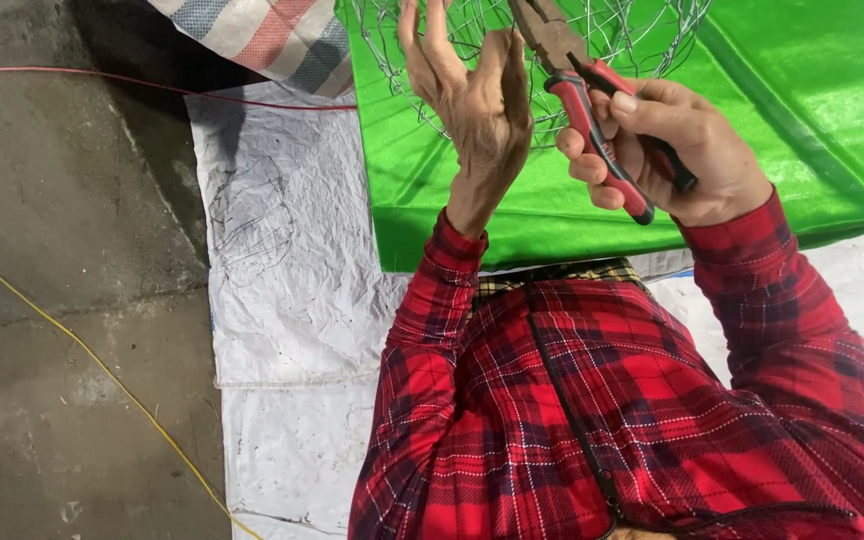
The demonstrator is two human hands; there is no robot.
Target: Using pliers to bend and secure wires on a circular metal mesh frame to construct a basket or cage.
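Here, hands (572, 120) work pliers (592, 110) at wire basket (642, 40).

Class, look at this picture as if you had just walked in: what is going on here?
A person in a red plaid shirt works on a wire mesh frame over a green sheet. The right hand grips red-handled pliers, their nose pointing into the wire. The left hand is raised with its fingers at the mesh. White crumpled sheeting covers the concrete floor.
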